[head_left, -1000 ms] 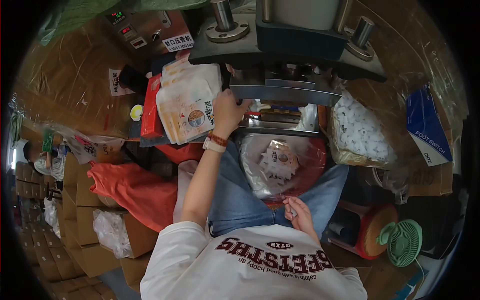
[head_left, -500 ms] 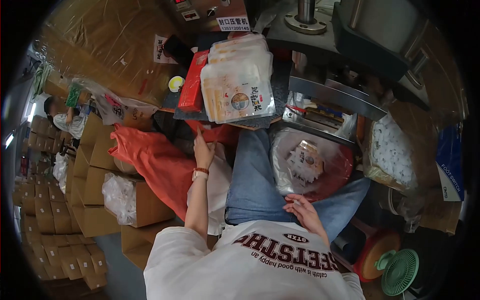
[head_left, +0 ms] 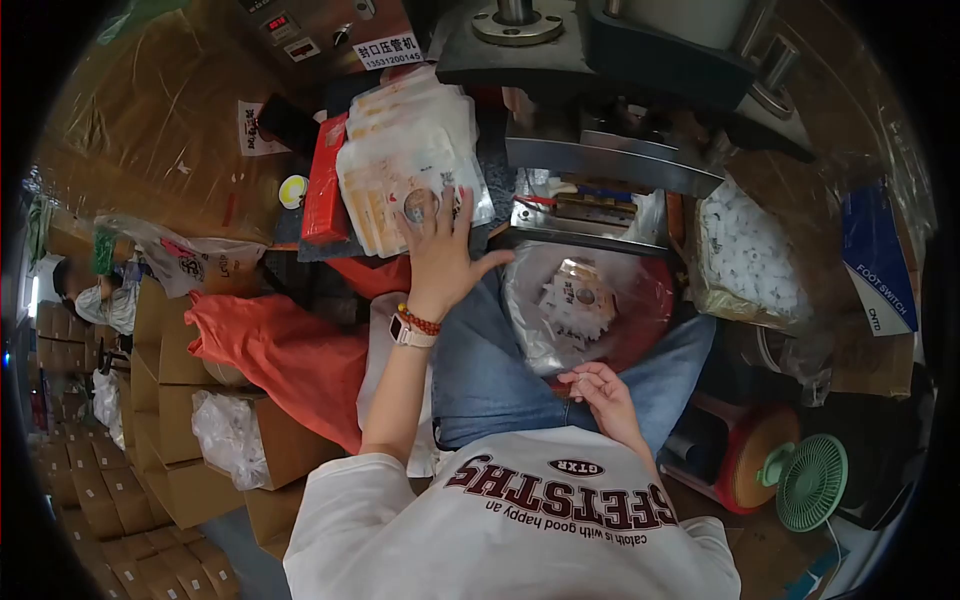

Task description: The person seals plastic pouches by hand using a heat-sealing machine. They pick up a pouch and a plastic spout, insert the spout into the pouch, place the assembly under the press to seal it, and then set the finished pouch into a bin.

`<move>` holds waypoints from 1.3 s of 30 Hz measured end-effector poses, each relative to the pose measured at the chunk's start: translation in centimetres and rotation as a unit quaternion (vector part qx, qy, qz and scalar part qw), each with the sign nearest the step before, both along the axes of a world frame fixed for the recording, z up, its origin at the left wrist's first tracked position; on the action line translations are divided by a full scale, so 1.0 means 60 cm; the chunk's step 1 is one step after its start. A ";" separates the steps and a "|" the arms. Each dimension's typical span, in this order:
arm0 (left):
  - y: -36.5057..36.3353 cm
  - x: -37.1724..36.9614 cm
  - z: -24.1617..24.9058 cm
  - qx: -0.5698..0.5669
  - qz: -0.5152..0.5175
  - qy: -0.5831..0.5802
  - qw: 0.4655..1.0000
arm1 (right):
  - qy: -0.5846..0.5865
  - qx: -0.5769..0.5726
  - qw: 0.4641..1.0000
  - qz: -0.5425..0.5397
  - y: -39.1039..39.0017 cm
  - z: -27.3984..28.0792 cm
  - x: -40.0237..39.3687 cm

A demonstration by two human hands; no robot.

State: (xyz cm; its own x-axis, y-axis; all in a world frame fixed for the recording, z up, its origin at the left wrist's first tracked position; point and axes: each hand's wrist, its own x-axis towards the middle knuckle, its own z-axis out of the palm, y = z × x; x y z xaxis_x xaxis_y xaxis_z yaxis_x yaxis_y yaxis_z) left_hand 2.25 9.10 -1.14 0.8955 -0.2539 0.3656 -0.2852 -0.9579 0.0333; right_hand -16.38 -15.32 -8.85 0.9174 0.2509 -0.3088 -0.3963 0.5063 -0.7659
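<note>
My left hand point(head_left: 443, 250) reaches over the front of a fanned stack of printed plastic pouches point(head_left: 400, 170), palm down. Its fingers are spread, and the fingertips overlap the top pouch. A red box point(head_left: 325, 180) lies along the left side of the stack. Low over my lap, my right hand point(head_left: 603, 392) is closed in a pinch; what its fingers hold, if anything, is too small to make out. Just beyond it sits a red tub point(head_left: 655, 300) lined with clear plastic, with some printed pouches point(head_left: 582, 300) lying inside.
A press machine point(head_left: 610, 150) with a metal jaw stands beyond the tub. To the right is a bag-lined box of small white pieces point(head_left: 750, 250). A green fan point(head_left: 810, 482) stands at lower right. Cardboard boxes point(head_left: 190, 400) fill the left, where another person point(head_left: 105, 300) works.
My left hand has moved up from beside the red cloth to over the pouches, its fingers spreading. My right hand stays low near the tub. The whole view has shifted a little.
</note>
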 end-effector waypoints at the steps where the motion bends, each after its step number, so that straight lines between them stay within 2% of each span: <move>1: 0.009 -0.004 -0.022 -0.003 -0.005 -0.002 1.000 | 0.000 0.000 1.000 -0.014 0.002 0.009 0.001; 3: 0.022 -0.021 -0.047 -0.102 -0.102 0.030 0.989 | -0.004 0.003 0.999 -0.045 0.007 0.024 0.011; 4: 0.026 -0.029 -0.038 -0.099 -0.116 0.038 0.988 | -0.003 0.003 1.000 -0.018 0.011 0.033 0.015; 5: 0.032 -0.040 -0.027 -0.143 -0.112 0.048 0.982 | 0.000 0.002 1.000 0.012 0.015 0.045 0.018; 7: 0.020 -0.048 -0.009 -0.191 -0.109 0.057 0.974 | -0.007 -0.019 1.000 0.017 0.020 0.091 0.040; 9: 0.005 -0.047 0.007 -0.378 -0.059 0.062 0.922 | -0.173 -0.151 0.972 -0.043 0.012 0.140 0.069; 10: -0.016 -0.061 0.032 -0.446 -0.022 0.099 0.889 | -0.214 -0.165 0.955 -0.123 0.008 0.161 0.078; 11: -0.031 -0.073 0.050 -0.446 -0.024 0.103 0.889 | -0.327 -0.216 0.900 -0.189 0.000 0.181 0.095; 12: -0.045 -0.085 0.064 -0.435 -0.079 0.047 0.896 | -0.432 -0.263 0.826 -0.249 -0.007 0.202 0.114; 13: -0.056 -0.094 0.074 -0.421 -0.132 -0.009 0.897 | -0.480 -0.296 0.779 -0.274 -0.014 0.221 0.127; 14: -0.066 -0.101 0.079 -0.403 -0.148 -0.023 0.903 | -0.475 -0.299 0.781 -0.273 -0.017 0.233 0.142; 16: -0.081 -0.109 0.090 -0.367 -0.175 -0.023 0.913 | -0.549 -0.423 0.695 -0.190 -0.014 0.245 0.169; 17: -0.085 -0.109 0.098 -0.328 -0.207 -0.033 0.921 | -0.554 -0.409 0.706 -0.163 -0.009 0.239 0.181; 20: -0.089 -0.110 0.119 -0.341 -0.258 -0.002 0.904 | -0.573 -0.364 0.716 -0.164 -0.009 0.251 0.182; 21: -0.090 -0.111 0.120 -0.365 -0.276 0.032 0.888 | -0.565 -0.336 0.739 -0.150 -0.016 0.254 0.183; 22: -0.096 -0.107 0.114 -0.367 -0.278 0.034 0.887 | -0.563 -0.338 0.739 -0.150 -0.020 0.247 0.186; 24: -0.115 -0.104 0.084 -0.415 -0.275 0.104 0.861 | -0.468 -0.370 0.790 -0.142 -0.028 0.224 0.193; 25: -0.122 -0.097 0.063 -0.416 -0.276 0.107 0.860 | -0.413 -0.428 0.791 -0.143 -0.032 0.218 0.194; 26: -0.129 -0.084 0.036 -0.480 -0.170 0.278 0.814 | -0.412 -0.429 0.791 -0.143 -0.037 0.218 0.191; 27: -0.135 -0.071 0.012 -0.523 -0.056 0.434 0.732 | -0.355 -0.403 0.820 -0.198 -0.043 0.221 0.188; 28: -0.146 -0.058 0.002 -0.628 -0.036 0.445 0.638 | -0.298 -0.373 0.842 -0.252 -0.053 0.227 0.189; 29: -0.150 -0.045 -0.001 -0.628 -0.037 0.444 0.637 | -0.303 -0.433 0.809 -0.259 -0.081 0.234 0.188; 31: -0.163 -0.015 0.021 -0.716 -0.028 0.455 0.528 | -0.280 -0.567 0.724 -0.274 -0.128 0.258 0.187; 32: -0.170 0.000 0.024 -0.743 -0.049 0.425 0.515 | -0.253 -0.639 0.669 -0.282 -0.140 0.268 0.193; 33: -0.171 0.013 0.023 -0.742 -0.050 0.424 0.516 | -0.253 -0.727 0.578 -0.271 -0.151 0.260 0.206; 34: -0.170 0.024 0.020 -0.748 -0.055 0.442 0.492 | -0.254 -0.726 0.579 -0.272 -0.166 0.231 0.220; 36: -0.166 0.032 0.013 -0.748 -0.050 0.474 0.462 | -0.229 -0.828 0.479 -0.181 -0.188 0.182 0.244; 37: -0.168 0.031 0.010 -0.748 -0.046 0.463 0.473 | -0.233 -0.826 0.478 -0.185 -0.195 0.178 0.248; 39: -0.165 0.029 0.011 -0.731 -0.046 0.464 0.498 | -0.216 -0.815 0.522 -0.129 -0.193 0.172 0.242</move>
